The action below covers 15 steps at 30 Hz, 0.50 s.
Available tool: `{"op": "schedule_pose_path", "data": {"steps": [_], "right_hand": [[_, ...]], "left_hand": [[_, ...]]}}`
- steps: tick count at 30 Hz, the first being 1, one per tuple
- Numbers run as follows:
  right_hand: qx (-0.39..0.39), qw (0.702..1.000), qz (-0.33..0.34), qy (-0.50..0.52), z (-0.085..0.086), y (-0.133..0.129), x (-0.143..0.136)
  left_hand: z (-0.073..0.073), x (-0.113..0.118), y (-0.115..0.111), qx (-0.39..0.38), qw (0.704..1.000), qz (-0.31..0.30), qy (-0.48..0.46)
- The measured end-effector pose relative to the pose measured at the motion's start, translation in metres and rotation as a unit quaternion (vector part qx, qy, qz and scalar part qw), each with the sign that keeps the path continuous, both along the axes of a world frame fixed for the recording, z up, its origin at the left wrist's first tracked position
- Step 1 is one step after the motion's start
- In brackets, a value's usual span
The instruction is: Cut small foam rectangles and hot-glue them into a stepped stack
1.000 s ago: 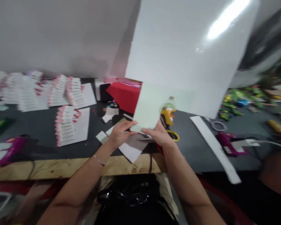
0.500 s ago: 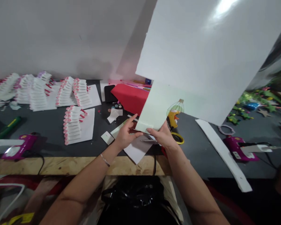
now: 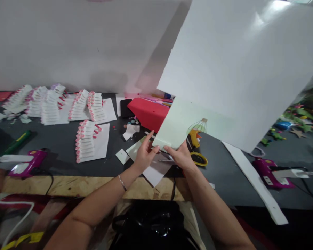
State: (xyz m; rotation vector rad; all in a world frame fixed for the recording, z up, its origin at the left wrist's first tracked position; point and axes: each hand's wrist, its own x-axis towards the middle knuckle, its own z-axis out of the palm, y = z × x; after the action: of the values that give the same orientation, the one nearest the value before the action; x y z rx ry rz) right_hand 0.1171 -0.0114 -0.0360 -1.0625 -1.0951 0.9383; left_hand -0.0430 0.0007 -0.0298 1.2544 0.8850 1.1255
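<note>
Between my hands is a large glossy white paper sheet (image 3: 232, 73), tilted up, with a pale green lower part showing a hot-air-balloon drawing. My right hand (image 3: 182, 155) grips its lower edge, thumb in front and fingers behind. Around the lower left corner curls my left hand (image 3: 146, 152), its thumb at the edge. Beneath the hands lie white paper pieces (image 3: 155, 173) and a small white card (image 3: 122, 156). Just right of my right hand are a yellow-handled pair of scissors (image 3: 202, 159) and what looks like a yellow glue gun (image 3: 195, 138), partly covered by the sheet.
Rows of pink-topped white pieces (image 3: 86, 142) lie on cards at left. A red folded paper (image 3: 148, 113) and a black phone-like object (image 3: 126, 108) sit behind. Purple power strips (image 3: 32, 163) stand at both sides. A long white strip (image 3: 255, 184) overhangs the table's front edge at right.
The view has shifted slightly, so the table things appear a little lower and mostly further right. My left thumb has moved up to the sheet's corner. Both hands still hold the sheet.
</note>
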Motion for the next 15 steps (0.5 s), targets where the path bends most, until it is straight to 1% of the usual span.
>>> {"op": "schedule_pose_path", "data": {"steps": [2, 5, 8, 11, 15], "right_hand": [[0.003, 1.000, -0.017, -0.014, 0.0013, -0.0005, -0.0008], [0.001, 0.999, -0.036, -0.034, 0.0014, -0.0014, -0.0014], [0.003, 0.998, -0.034, -0.049, 0.0000, -0.0021, -0.0013], [0.000, 0.999, -0.026, -0.044, -0.0012, -0.0022, -0.0011], [-0.008, 0.998, -0.043, -0.049, -0.0022, -0.0025, -0.0008]], "left_hand": [[-0.0021, -0.0015, -0.0003, 0.027, 0.999, 0.036, 0.016], [-0.0044, -0.0036, 0.0001, 0.051, 0.995, 0.066, 0.048], [-0.0053, -0.0038, 0.0002, 0.061, 0.993, 0.074, 0.065], [-0.0051, -0.0032, -0.0009, 0.070, 0.990, 0.086, 0.086], [-0.0041, -0.0040, -0.0032, 0.080, 0.986, 0.090, 0.117]]}}
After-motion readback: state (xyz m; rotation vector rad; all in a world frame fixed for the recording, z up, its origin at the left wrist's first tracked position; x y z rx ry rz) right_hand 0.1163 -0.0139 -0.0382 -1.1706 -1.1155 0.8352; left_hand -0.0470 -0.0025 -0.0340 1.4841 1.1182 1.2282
